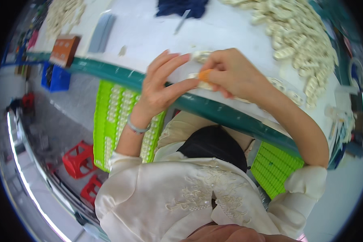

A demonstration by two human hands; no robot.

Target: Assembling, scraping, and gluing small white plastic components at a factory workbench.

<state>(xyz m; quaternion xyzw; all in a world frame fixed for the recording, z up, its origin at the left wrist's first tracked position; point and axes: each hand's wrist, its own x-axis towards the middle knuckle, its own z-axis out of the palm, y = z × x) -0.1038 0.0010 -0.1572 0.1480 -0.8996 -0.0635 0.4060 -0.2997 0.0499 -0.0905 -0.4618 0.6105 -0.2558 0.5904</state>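
Observation:
At the near edge of the white table (226,36), my right hand (232,72) is closed in a pinch. A small orange thing (205,75) shows at its thumb and fingertips; whether it is held or worn on the thumb is unclear. Just under it lies a small cream-coloured moulded piece (192,76), partly hidden by the fingers. My left hand (161,82) has its fingers stretched and apart, and its thumb tip reaches the side of this piece. Another cream piece (201,55) lies just beyond my fingertips.
A large heap of cream pieces (294,36) covers the far right, with several loose ones (280,84) nearby. Dark blue cloth (181,7), a grey-blue block (102,32) and a brown box (64,50) are on the table. Green trays (102,117) and red stools (78,159) stand below.

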